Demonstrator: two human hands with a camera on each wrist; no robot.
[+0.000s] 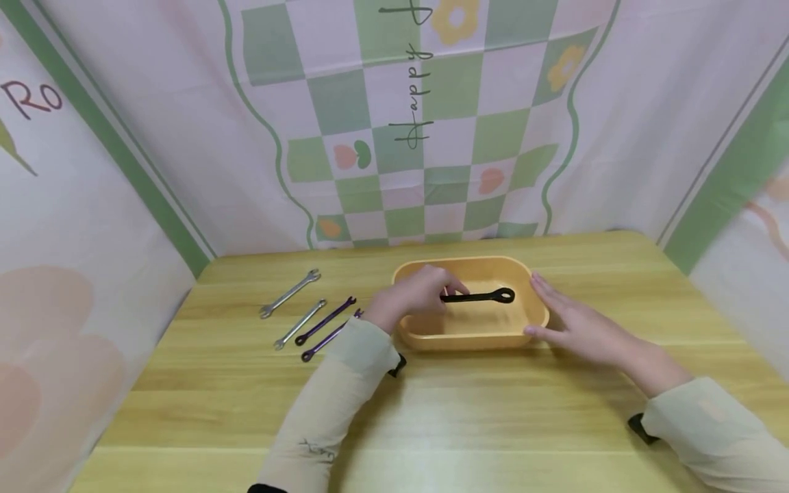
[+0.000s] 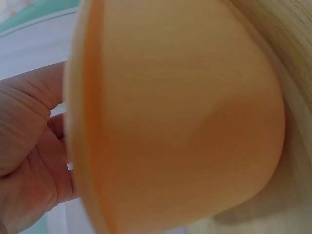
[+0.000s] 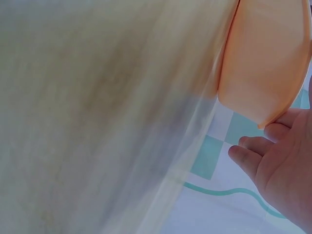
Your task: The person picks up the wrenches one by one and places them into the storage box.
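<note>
In the head view my left hand (image 1: 422,296) reaches over the left rim of an orange plastic basin (image 1: 471,341) and holds a black wrench (image 1: 477,297) by one end. The wrench lies level above the basin floor, its ring end pointing right. From the left wrist, the basin's outer wall (image 2: 190,97) hides the fingertips and the wrench. Against the basin's right end rests my right hand (image 1: 582,325), fingers extended and thumb at the near corner. In the right wrist view those fingers (image 3: 251,156) touch or lie near the rim.
Left of the basin lie two silver wrenches, a larger one (image 1: 290,294) and a smaller one (image 1: 301,324), and two purple wrenches (image 1: 325,320), one partly behind the left forearm. The wooden table (image 1: 468,424) ends at a patterned cloth wall (image 1: 425,192).
</note>
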